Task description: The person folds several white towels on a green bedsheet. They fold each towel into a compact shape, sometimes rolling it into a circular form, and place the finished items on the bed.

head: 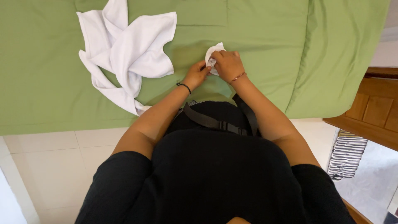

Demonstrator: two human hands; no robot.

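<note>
Head view, looking down over the person's black top toward a bed covered in a smooth green cotton sheet.

Right hand: fingers curled down and closed over a small rolled white cloth, knuckles up. Thin reddish bead bracelet at the wrist. The hand covers most of the roll; only its upper left edge shows above the fingers.

Left hand: fingers drawn narrow, pinching the near left edge of the same small cloth, fingertips meeting the right hand's. Black band around the wrist.

Small cloth lies on the sheet, near the middle of the bed's width, just in front of the person's body.

Large crumpled white terry towel: loose on the sheet to the left, well apart from both hands, one tail trailing toward the bed's near edge.

Hard to make out: how tightly the small cloth is rolled, and its full shape, hidden under the right palm. Black strap with buckle crosses the chest. Striped mat on the pale tiled floor at right, partly cut by a wooden furniture edge.
</note>
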